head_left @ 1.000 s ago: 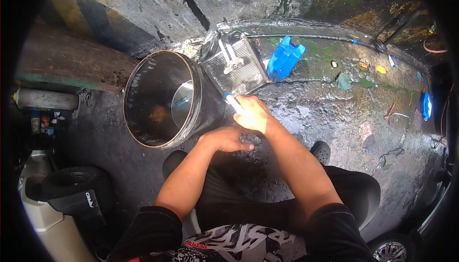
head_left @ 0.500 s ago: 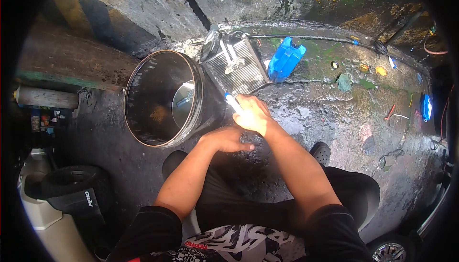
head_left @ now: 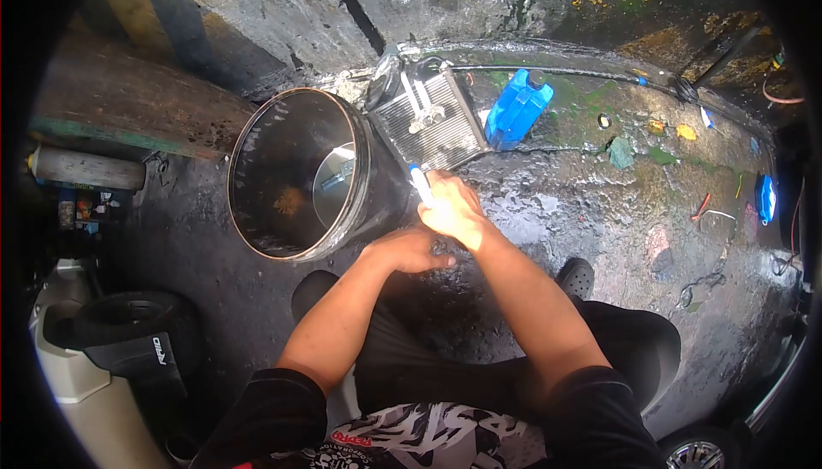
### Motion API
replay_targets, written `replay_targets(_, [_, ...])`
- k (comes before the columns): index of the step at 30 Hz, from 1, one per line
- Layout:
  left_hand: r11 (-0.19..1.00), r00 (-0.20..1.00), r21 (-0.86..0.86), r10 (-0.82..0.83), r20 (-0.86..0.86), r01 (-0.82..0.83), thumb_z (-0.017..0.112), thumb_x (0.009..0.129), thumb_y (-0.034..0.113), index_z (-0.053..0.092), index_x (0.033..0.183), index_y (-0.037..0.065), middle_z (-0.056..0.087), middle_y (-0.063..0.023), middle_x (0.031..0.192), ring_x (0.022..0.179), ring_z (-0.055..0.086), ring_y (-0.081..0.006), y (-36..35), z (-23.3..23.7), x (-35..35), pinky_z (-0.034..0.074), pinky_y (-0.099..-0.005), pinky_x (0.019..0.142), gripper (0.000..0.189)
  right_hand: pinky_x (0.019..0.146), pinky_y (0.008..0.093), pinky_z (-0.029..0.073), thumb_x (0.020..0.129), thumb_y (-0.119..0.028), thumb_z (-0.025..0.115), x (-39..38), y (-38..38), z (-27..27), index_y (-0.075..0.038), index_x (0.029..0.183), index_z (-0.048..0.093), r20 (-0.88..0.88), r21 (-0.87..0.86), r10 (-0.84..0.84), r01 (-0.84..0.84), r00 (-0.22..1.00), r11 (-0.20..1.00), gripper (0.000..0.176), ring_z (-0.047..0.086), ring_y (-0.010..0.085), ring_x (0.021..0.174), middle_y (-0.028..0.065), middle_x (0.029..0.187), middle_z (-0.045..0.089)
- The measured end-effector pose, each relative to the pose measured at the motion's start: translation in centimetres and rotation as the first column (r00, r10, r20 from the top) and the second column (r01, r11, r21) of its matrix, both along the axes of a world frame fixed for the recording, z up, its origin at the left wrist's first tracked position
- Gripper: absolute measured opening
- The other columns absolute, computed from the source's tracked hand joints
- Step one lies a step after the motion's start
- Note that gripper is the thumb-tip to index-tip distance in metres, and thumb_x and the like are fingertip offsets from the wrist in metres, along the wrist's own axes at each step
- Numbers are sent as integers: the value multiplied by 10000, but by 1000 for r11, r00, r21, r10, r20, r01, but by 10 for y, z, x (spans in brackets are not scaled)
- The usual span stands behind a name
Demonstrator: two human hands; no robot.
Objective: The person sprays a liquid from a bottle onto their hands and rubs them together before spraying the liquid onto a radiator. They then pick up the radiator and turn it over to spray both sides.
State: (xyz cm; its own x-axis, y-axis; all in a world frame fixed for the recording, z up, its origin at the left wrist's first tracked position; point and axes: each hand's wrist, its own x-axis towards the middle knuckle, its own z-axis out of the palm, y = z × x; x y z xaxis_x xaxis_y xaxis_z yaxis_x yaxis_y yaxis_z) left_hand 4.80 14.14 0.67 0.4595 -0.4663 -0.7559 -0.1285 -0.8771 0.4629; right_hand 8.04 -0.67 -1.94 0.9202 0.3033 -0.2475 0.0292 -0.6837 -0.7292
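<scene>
My right hand [head_left: 452, 207] is closed around a white and blue tube-like object [head_left: 419, 181], beside the outer wall of a large dark drum [head_left: 384, 180]. The drum lies with its round opening facing left, and a small metallic item [head_left: 336, 180] shows inside it. Just below, my left hand [head_left: 411, 252] is near the drum's lower side, its thumb stretched to the right; its other fingers are hidden. Beyond the drum, a finned radiator [head_left: 445, 133] lies on the wet ground with wrenches [head_left: 421, 103] on it.
A blue jug [head_left: 519, 109] stands right of the radiator. Scraps and a green rag [head_left: 621, 152] lie farther right. At the left are a rusty beam [head_left: 137, 101], a cylinder [head_left: 90, 168] and a black tyre [head_left: 128, 315]. A car wheel [head_left: 698, 454] shows at the lower right.
The view has shifted slightly, so the drum, radiator and jug appear a little farther right. The tube-like object is more upright in my right hand. My left hand is nearly unchanged.
</scene>
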Motion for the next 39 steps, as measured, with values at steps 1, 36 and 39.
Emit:
replay_targets(1, [1000,999,10,18,29,-18,717,944,537,464,1542,24,595,-309,1435,1340,576,-424,2,-7,-1,436,-474,1137,828,945,538,553,844,-225,691,0,1,0,10,1207,603,-19,-7,1,-2,1000,1000,441,705,443,1073,250,1126,715])
replay_targets(36, [-286,39,-518,848,-528,-806,752,959,209,662,1262,5,718,-87,1156,986,666,-201,1,-99,5,549,-377,861,376,1238,481,344,912,-490,763,-7,24,-1,-17,1491,552,72,222,130,-143,989,965,777,413,424,1481,264,1547,484])
replay_targets(39, [-312,57,-527,819,-571,-791,758,952,190,653,1276,7,705,-97,1166,1001,660,-191,4,-102,6,552,-376,866,387,1232,477,355,910,-486,770,-6,24,-4,-3,1482,557,97,207,127,-145,987,967,778,429,422,1472,263,1542,484])
